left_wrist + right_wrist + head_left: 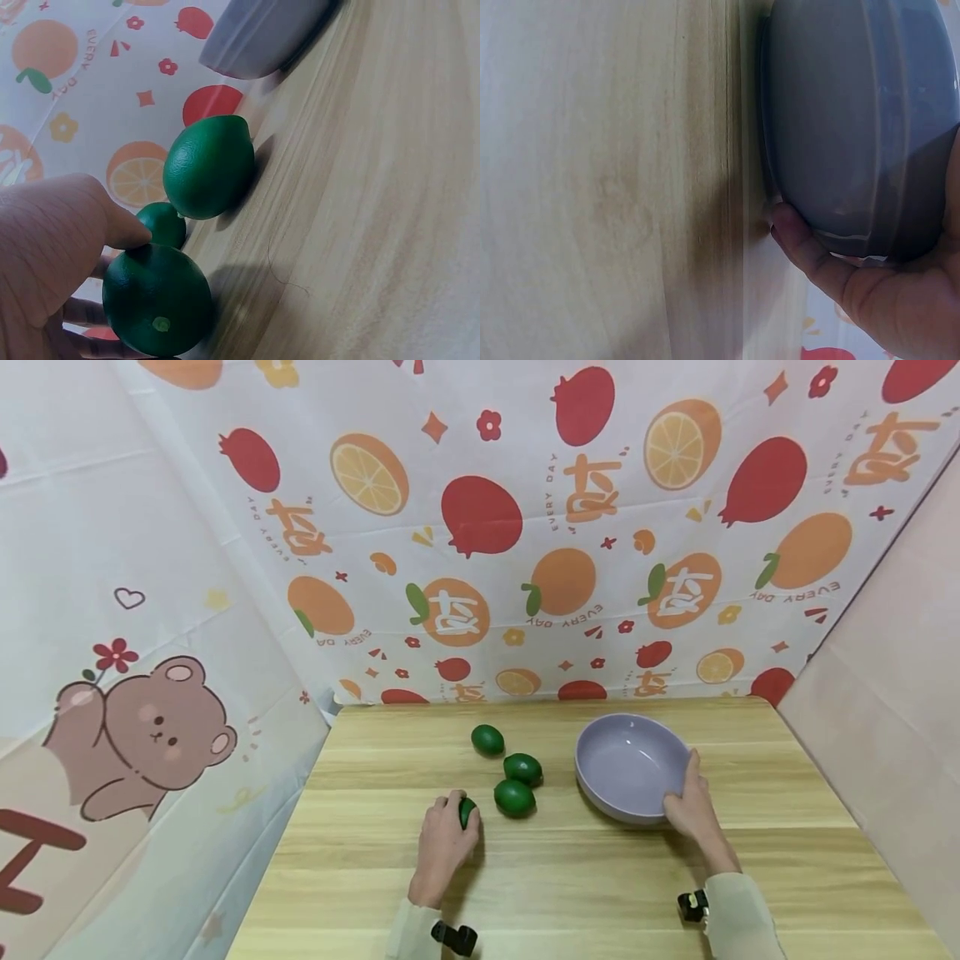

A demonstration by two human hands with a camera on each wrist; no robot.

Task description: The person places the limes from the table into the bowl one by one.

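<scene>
My left hand (444,839) grips a dark green lime (157,300) low over the table, thumb on one side and fingers round the other. In the head view most of that lime is hidden by the hand. Just to its right, two more limes lie side by side, a nearer lime (514,797) and a farther lime (522,768). Another lime (487,740) sits behind them. On the right, my right hand (692,810) holds a lavender bowl (626,768) by its right side. In the right wrist view a digit reaches down the bowl's outer wall (825,127) towards its base.
The wood-grain table (570,885) ends at the back against a hanging cloth (525,552) printed with fruit. A cloth with a bear print (165,735) hangs at the left, and a plain pale wall (892,693) stands at the right. Black straps with cameras sit on both wrists.
</scene>
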